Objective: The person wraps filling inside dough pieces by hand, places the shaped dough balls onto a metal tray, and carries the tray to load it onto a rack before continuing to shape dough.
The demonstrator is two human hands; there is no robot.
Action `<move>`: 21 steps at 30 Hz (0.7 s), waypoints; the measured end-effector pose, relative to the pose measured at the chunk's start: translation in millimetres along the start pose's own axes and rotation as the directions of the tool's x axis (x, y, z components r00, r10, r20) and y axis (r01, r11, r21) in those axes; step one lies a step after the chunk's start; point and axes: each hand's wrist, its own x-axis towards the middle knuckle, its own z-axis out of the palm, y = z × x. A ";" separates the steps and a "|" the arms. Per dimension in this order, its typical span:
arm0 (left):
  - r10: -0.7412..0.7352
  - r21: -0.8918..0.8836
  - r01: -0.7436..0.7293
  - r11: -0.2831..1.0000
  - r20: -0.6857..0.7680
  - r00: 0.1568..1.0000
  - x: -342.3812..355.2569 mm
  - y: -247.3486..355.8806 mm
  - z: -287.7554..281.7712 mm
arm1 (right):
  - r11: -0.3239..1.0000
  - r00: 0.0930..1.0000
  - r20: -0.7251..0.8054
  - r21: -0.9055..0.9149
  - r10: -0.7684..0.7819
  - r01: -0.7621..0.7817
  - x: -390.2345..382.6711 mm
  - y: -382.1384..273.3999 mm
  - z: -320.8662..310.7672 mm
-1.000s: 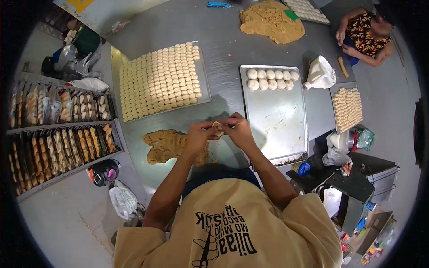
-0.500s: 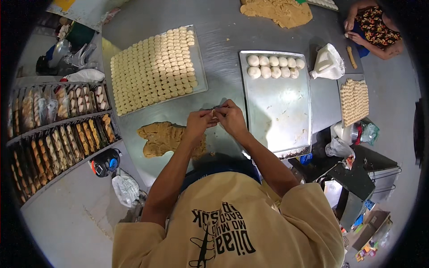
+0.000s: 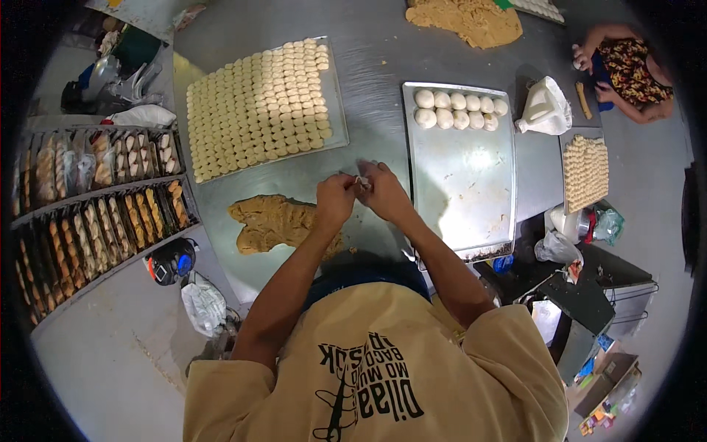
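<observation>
Over the steel table, my left hand [image 3: 336, 199] and my right hand [image 3: 384, 194] meet fingertip to fingertip. Between them a small piece of white dough [image 3: 361, 181] is pinched, mostly covered by the fingers. Just left of my left forearm lies a flat brown mass of filling [image 3: 272, 225] with an uneven edge. Beyond my left hand, rows of small pale dough pieces [image 3: 258, 103] cover a metal tray [image 3: 337, 121]. To the right of my right hand is another metal tray [image 3: 471, 191]; round white dough balls [image 3: 457, 101] sit in two rows at its far end.
A white plastic jug [image 3: 546, 107] and a board of small shaped pieces [image 3: 587, 173] are at the right. Another person [image 3: 630, 74] works at the far right. More brown filling [image 3: 468, 20] lies at the back. Racks of bread [image 3: 103, 236] stand at the left.
My fingers have shifted around the dough, and more white shows between them. The other person's hands have moved apart. The whole view has shifted slightly.
</observation>
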 end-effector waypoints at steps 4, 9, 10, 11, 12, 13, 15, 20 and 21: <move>0.149 0.073 -0.146 0.987 -0.047 0.988 -3.4 -7.9 -0.7 | 0.994 0.970 0.220 0.025 -0.108 0.105 21.5 12.1 -6.3; 0.229 -0.016 -0.236 0.972 -0.187 0.955 -24.4 8.1 9.7 | 0.998 0.970 0.239 0.020 0.052 -0.059 29.3 32.3 -9.7; 0.226 -0.015 -0.233 0.972 -0.190 0.955 -23.5 5.7 9.6 | 0.998 0.969 0.242 0.021 0.050 -0.056 27.2 33.5 -13.5; 0.163 -0.081 -0.175 0.981 -0.139 0.977 -20.6 3.8 8.5 | 0.994 0.972 0.228 0.103 -0.056 0.033 23.6 34.9 -18.0; 0.103 -0.144 -0.114 0.983 -0.082 0.991 -17.9 0.9 7.2 | 0.976 0.966 0.204 0.183 -0.159 0.122 20.4 34.4 -20.0; 0.103 -0.142 -0.114 0.983 -0.081 0.991 -15.7 -1.9 5.7 | 0.975 0.966 0.203 0.184 -0.159 0.122 18.2 32.9 -19.8; 0.150 -0.149 -0.165 0.975 -0.106 0.983 -12.3 -4.3 3.9 | 0.966 0.967 0.182 0.221 -0.177 0.135 14.6 32.1 -20.0; 0.185 -0.032 -0.189 0.981 -0.099 0.978 -16.7 6.9 3.8 | 0.978 0.973 0.159 0.152 -0.168 0.144 13.2 29.4 -15.7; 0.176 0.001 -0.177 0.984 -0.086 0.981 -17.3 11.4 1.7 | 0.985 0.979 0.172 0.150 -0.110 0.084 11.6 26.8 -15.9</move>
